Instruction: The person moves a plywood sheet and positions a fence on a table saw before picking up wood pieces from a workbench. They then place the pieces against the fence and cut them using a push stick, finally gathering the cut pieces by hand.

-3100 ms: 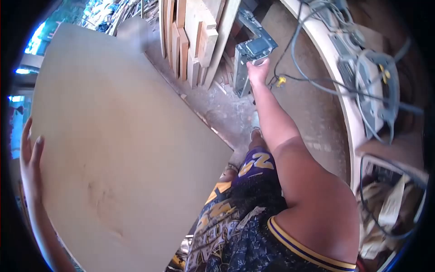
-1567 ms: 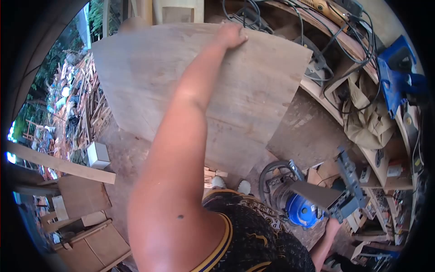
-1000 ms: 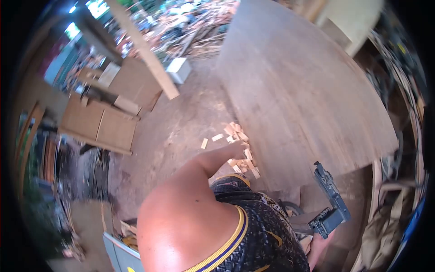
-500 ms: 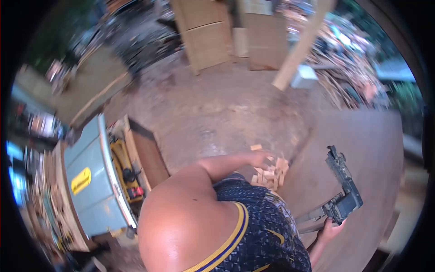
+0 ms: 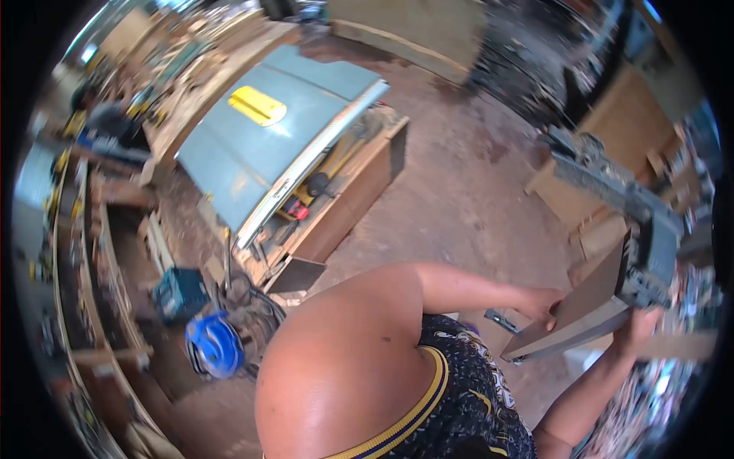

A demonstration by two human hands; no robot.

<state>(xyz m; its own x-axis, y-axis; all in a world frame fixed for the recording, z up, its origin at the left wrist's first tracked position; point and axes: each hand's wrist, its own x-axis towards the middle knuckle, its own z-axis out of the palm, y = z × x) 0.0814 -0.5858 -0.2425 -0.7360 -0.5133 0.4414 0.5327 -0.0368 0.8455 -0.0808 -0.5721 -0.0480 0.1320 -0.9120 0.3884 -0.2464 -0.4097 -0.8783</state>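
Note:
A worn grey tool that looks like a nail gun [image 5: 661, 245] is held up close in front of me, on the right of the head view. Its long, dusty arm reaches up and to the left, while a wide, flat brown-and-grey section slopes down to the left. My right hand [image 5: 638, 325] grips it from beneath, near the dark body. At the lower end of the flat section, the fingers of my left hand [image 5: 544, 307] curl over the edge. A small dark metal bar [image 5: 501, 320] shows just left of those fingers.
A table saw [image 5: 267, 138] with a yellow insert stands at upper left, tools beneath its top. Below it are a teal case [image 5: 181, 292] and a blue helmet-like object [image 5: 215, 346]. Wooden panels [image 5: 627, 122] lean at upper right, and scrap is piled at lower right.
My view has swung left, bringing the table saw toward the middle. My left hand has gone from the small wood blocks to the nail gun, which is now tilted and nearer to me.

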